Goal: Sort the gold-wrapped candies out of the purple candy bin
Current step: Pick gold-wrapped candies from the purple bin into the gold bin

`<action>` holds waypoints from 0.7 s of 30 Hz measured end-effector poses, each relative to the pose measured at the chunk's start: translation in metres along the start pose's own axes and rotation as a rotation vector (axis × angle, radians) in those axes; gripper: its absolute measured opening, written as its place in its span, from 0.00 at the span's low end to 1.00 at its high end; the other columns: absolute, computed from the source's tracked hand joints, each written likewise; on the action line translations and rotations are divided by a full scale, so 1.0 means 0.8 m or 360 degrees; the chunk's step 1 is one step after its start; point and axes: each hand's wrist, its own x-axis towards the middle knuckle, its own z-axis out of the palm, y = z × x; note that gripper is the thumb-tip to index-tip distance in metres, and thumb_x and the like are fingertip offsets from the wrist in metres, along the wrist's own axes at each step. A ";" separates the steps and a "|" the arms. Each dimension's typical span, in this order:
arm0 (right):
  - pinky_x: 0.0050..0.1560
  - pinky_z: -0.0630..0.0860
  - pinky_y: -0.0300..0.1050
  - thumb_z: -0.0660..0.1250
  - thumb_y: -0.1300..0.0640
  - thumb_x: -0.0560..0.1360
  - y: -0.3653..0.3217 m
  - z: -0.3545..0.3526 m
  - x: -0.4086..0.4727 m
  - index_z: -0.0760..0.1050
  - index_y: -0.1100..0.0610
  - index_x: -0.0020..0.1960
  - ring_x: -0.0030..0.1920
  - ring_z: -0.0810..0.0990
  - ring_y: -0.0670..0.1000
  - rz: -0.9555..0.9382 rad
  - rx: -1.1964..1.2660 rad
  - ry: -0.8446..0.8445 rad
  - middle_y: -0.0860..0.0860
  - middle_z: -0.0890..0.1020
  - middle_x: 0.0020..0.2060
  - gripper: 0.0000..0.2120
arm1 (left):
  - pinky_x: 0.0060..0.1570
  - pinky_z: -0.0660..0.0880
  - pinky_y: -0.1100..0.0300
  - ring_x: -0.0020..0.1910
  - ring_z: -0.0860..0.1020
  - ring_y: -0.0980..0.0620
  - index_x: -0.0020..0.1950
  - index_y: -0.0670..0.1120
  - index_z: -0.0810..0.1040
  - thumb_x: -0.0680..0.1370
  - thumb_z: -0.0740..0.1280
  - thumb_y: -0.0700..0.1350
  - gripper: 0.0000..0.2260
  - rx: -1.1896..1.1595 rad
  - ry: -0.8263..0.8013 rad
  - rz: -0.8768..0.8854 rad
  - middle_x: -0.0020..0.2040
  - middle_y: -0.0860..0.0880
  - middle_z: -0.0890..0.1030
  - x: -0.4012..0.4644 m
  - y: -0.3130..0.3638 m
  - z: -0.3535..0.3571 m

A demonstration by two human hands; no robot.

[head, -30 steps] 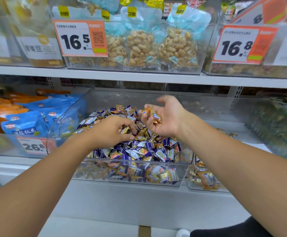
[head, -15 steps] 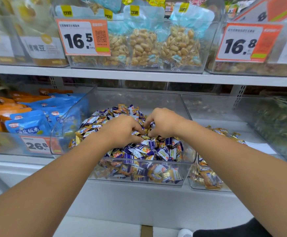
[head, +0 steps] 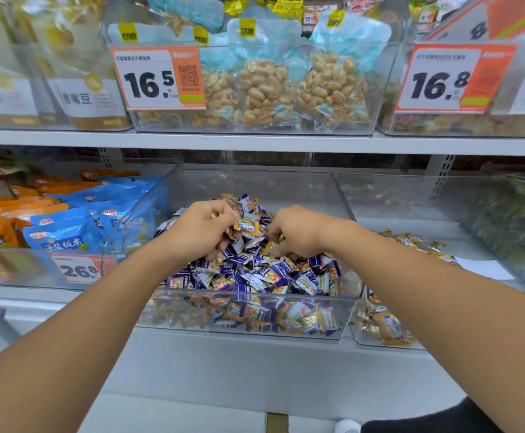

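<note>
Reaching into clear acrylic candy bin [head: 245,320], both hands on top of the heap of purple-wrapped candies [head: 255,273]. Landmark = that bin.

Left hand [head: 201,232]: over heap centre-left, knuckles up, fingers curled tight around several wrappers; gold foil shows at the fist top. One gold-wrapped candy [head: 248,227] sticks out at its fingertips, lying between the two hands.

Right hand [head: 298,232]: over heap centre-right, fingers curled down into the pile, narrow pinch. A bit of gold shows at the fingertips, but can't tell if it's actually gripped.

Hands close together, not touching; gold candy sits in the gap.

Edges/room:
- Bin front lip low, forearms cross over it w/ clearance.
- Bin left wall tall, slanted; left hand near it, not touching.
- Bin right wall shared edge w/ next clear bin [head: 380,335] just to the right; that one holds gold-wrapped candies [head: 411,242], mostly along its left side, w/ bare floor further right.
- Heap peaks toward bin rear; rear wall stands clear above the pile.
- More gold wrappers mixed in low at bin front, visible through the front wall.
- Shelf edge [head: 255,142] overhead, well above the hands, open headroom between.

Left of bin: blue and orange snack pouches [head: 61,235], price tag 26.8 [head: 78,270]. Above bin: bagged peanuts [head: 267,92], tags 16.5 [head: 158,78] and 16.8 [head: 445,79].
</note>
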 end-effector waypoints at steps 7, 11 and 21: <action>0.26 0.68 0.35 0.73 0.57 0.76 0.005 -0.039 -0.053 0.80 0.66 0.39 0.25 0.72 0.47 -0.0058 0.0857 0.0238 0.57 0.84 0.34 0.13 | 0.22 0.62 0.62 0.26 0.68 0.52 0.47 0.44 0.75 0.83 0.61 0.44 0.08 -0.0244 -0.0050 -0.0063 0.38 0.45 0.82 -0.004 0.002 -0.002; 0.27 0.68 0.34 0.70 0.58 0.78 0.037 -0.053 -0.099 0.77 0.67 0.42 0.23 0.69 0.45 0.0069 0.1407 0.0298 0.52 0.78 0.26 0.12 | 0.21 0.62 0.63 0.28 0.68 0.53 0.47 0.43 0.74 0.83 0.61 0.44 0.08 -0.0392 -0.0122 0.0030 0.40 0.45 0.82 -0.002 0.029 0.017; 0.16 0.59 0.30 0.64 0.56 0.81 0.164 -0.024 -0.168 0.71 0.58 0.45 0.24 0.66 0.41 0.0743 0.2820 0.0560 0.49 0.74 0.31 0.08 | 0.28 0.69 0.59 0.29 0.72 0.48 0.38 0.47 0.76 0.81 0.65 0.50 0.13 0.0055 -0.0351 0.0405 0.30 0.46 0.77 0.018 0.130 0.144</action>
